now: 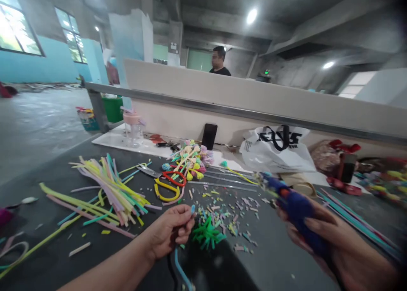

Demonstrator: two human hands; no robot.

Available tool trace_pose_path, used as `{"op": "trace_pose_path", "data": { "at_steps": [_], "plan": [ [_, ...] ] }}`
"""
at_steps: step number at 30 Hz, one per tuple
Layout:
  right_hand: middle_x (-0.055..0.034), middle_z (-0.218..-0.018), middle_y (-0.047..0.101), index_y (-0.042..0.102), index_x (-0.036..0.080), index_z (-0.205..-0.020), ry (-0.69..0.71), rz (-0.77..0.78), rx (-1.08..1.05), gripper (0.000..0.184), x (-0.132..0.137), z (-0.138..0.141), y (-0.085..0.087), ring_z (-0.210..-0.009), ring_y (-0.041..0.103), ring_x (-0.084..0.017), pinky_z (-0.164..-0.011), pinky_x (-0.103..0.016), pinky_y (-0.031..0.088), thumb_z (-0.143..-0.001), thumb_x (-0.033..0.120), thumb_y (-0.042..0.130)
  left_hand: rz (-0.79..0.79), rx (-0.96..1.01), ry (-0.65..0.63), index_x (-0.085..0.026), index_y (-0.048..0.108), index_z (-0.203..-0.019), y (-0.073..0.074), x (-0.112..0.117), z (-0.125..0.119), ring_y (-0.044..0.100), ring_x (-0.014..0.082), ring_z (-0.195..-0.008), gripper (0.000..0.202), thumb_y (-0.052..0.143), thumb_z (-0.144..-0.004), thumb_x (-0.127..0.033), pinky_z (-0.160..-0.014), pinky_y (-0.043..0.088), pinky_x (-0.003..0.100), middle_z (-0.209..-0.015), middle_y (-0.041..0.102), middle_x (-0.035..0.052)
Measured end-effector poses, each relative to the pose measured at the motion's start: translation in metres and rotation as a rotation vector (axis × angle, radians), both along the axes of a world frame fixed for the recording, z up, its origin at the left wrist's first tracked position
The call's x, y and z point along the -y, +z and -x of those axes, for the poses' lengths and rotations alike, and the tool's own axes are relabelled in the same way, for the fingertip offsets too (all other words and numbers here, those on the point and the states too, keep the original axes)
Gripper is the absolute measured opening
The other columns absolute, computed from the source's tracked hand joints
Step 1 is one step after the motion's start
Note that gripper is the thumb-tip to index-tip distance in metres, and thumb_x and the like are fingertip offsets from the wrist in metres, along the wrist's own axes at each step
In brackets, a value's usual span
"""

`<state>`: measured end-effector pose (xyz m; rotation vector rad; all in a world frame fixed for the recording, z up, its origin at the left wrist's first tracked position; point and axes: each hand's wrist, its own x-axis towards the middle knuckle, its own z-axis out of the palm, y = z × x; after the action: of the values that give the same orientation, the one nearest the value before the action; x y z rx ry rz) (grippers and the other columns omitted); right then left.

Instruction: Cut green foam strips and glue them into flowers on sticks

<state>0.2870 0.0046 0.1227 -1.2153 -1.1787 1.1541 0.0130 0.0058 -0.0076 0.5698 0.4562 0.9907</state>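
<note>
Pile of pastel strips at left on dark table; left hand pinches light-blue strip, tip poking out. Green cluster just beside it. Right hand, well apart, wraps dark-blue tool, nose angled up-left.

The dark surface in front of me was littered with short pastel clippings, mostly around the middle. A loose sheaf of fuzzy strips sprawled on the left, with red-and-yellow-handled scissors just beside it. A spiky green tuft sat nearer the front; thin clear rods lay farther back, and turquoise and pink strips stretched along the right.
</note>
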Motion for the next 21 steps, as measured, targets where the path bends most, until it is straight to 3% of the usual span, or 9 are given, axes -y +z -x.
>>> {"op": "trace_pose_path", "data": {
  "at_steps": [3, 6, 9, 13, 16, 21],
  "plan": [
    [-0.0058, -0.076, 0.059, 0.058, 0.019, -0.098, 0.16, 0.098, -0.593, 0.038, -0.004, 0.018, -0.015, -0.051, 0.048, -0.008, -0.031, -0.009, 0.038, -0.062, 0.025, 0.067, -0.009, 0.006, -0.004, -0.013, 0.05, -0.074, 0.003, 0.001, 0.0, 0.029, 0.0012, -0.041, 0.013, 0.06, -0.076, -0.021, -0.038, 0.015, 0.015, -0.057, 0.046, -0.0024],
    [-0.0039, -0.072, 0.052, 0.056, 0.015, -0.104, 0.232, 0.228, -0.837, 0.036, -0.012, 0.033, -0.045, -0.049, 0.042, -0.006, -0.032, -0.005, 0.038, -0.07, 0.024, 0.063, -0.016, 0.003, 0.005, -0.013, 0.05, -0.073, 0.004, -0.002, 0.001, 0.03, 0.002, -0.042, 0.018, 0.064, -0.072, -0.023, -0.039, 0.017, 0.016, -0.057, 0.046, -0.0019],
    [-0.0023, -0.071, 0.05, 0.057, 0.014, -0.1, 0.294, 0.301, -0.783, 0.031, -0.018, 0.045, -0.062, -0.045, 0.038, -0.004, -0.032, -0.007, 0.036, -0.071, 0.024, 0.063, -0.006, -0.005, 0.033, -0.013, 0.05, -0.073, 0.003, -0.004, 0.001, 0.031, 0.0024, -0.043, 0.019, 0.064, -0.072, -0.024, -0.039, 0.018, 0.016, -0.058, 0.046, -0.0014],
    [-0.0056, -0.083, 0.059, 0.058, 0.018, -0.095, 0.388, 0.206, -0.471, 0.033, -0.015, 0.058, -0.063, -0.045, 0.041, -0.005, -0.035, -0.016, 0.034, -0.068, 0.034, 0.066, -0.004, 0.007, 0.095, -0.013, 0.05, -0.075, 0.002, -0.005, -0.001, 0.033, 0.0019, -0.044, 0.017, 0.064, -0.073, -0.023, -0.04, 0.021, 0.015, -0.061, 0.047, -0.0019],
    [-0.0024, -0.066, 0.058, 0.058, 0.015, -0.088, 0.468, 0.183, -0.26, 0.031, -0.01, 0.067, -0.068, -0.04, 0.038, -0.005, -0.038, -0.019, 0.031, -0.067, 0.036, 0.067, 0.014, -0.039, 0.176, -0.013, 0.05, -0.072, 0.002, -0.005, -0.003, 0.037, 0.0025, -0.046, 0.016, 0.063, -0.074, -0.023, -0.043, 0.029, 0.015, -0.064, 0.049, -0.0008],
    [-0.0021, -0.067, 0.06, 0.056, 0.014, -0.085, 0.356, 0.125, -0.132, 0.035, -0.001, 0.075, -0.091, -0.033, 0.035, -0.002, -0.036, -0.017, 0.025, -0.068, 0.043, 0.066, 0.025, -0.094, 0.24, -0.013, 0.051, -0.073, 0.004, -0.004, -0.005, 0.04, 0.003, -0.048, 0.014, 0.061, -0.076, -0.023, -0.047, 0.037, 0.017, -0.066, 0.051, -0.0006]
  ]
}}
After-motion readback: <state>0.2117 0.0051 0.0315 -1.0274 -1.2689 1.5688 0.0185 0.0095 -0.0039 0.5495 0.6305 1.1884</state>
